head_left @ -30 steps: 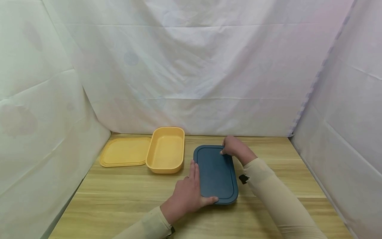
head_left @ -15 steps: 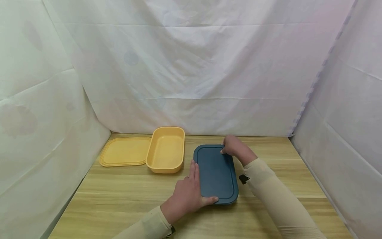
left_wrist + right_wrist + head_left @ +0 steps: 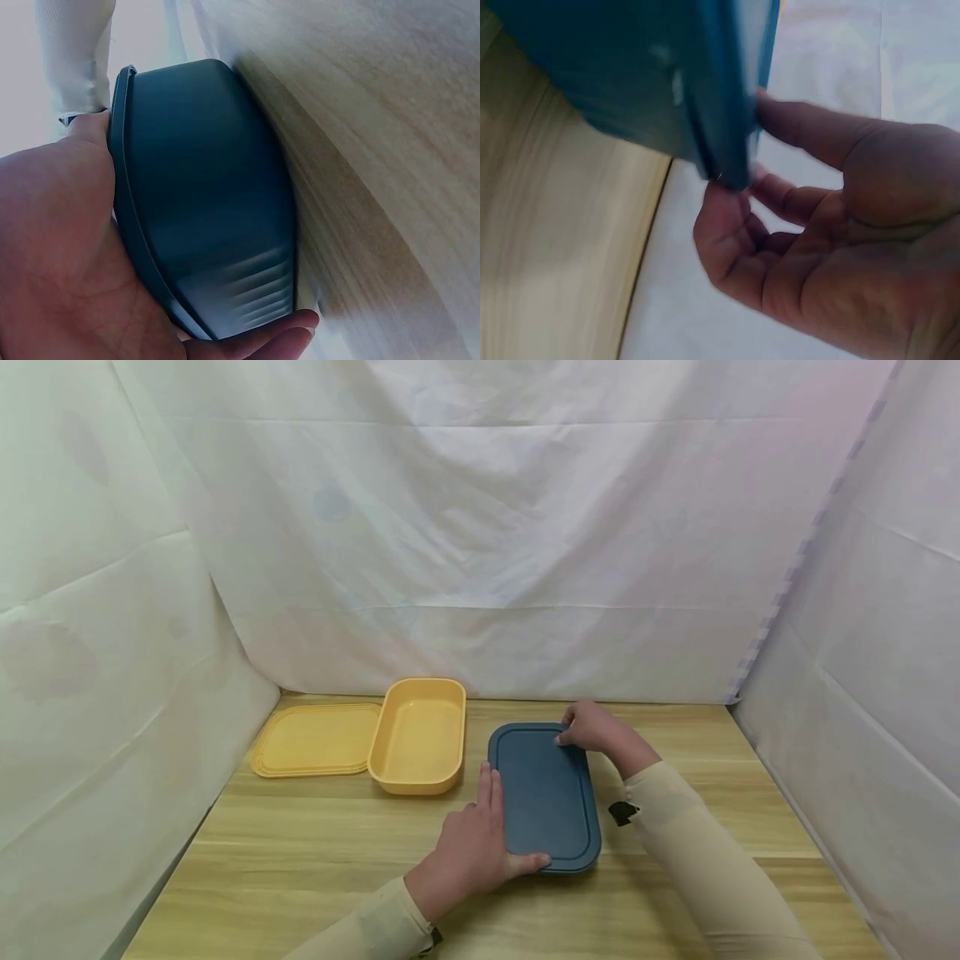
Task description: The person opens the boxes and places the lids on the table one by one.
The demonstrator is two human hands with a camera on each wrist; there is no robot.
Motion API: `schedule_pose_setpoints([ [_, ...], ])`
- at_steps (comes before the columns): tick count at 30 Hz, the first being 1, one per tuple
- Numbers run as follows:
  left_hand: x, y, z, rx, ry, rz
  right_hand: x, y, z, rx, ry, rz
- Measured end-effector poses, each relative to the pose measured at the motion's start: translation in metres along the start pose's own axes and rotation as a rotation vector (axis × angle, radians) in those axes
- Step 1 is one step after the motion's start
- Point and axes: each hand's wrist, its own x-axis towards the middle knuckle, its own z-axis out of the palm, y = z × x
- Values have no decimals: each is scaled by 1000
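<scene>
A dark blue food container [image 3: 202, 187] stands on the table with its matching lid [image 3: 543, 793] on top. My left hand [image 3: 468, 852] holds it at the near left corner, thumb over the lid's near edge and fingers along the left side. At the far right corner my right hand [image 3: 596, 731] pinches the lid's rim, thumb on top and a curled index finger beneath, as the right wrist view shows. In that view a dark line runs between lid and container wall. The inside of the container is hidden.
A yellow container [image 3: 417, 735] stands uncovered to the left of the blue one. Its flat yellow lid [image 3: 318, 741] lies on the wooden table [image 3: 300, 860] further left, edge against it. White cloth [image 3: 480, 527] hangs behind and at both sides.
My right wrist and forearm have shifted slightly right, the fingers still at the lid's far right corner. The left hand and the container stay in place.
</scene>
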Motion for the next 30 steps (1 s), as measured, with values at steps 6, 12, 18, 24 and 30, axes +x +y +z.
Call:
schedule_pose_setpoints([
  [6, 1, -1, 1, -13, -11, -3, 0, 17, 0, 165, -24, -28],
  [12, 1, -1, 1, -29, -14, -2, 1, 29, -1, 319, -68, -29],
  [18, 1, -1, 3, -25, -14, -3, 0, 41, -2, 404, -112, -26],
  [24, 1, 0, 5, -15, -17, -16, -1, 49, -5, 484, -161, -34],
  [30, 1, 0, 5, -13, -14, -16, -2, 55, -9, 517, -199, -39],
])
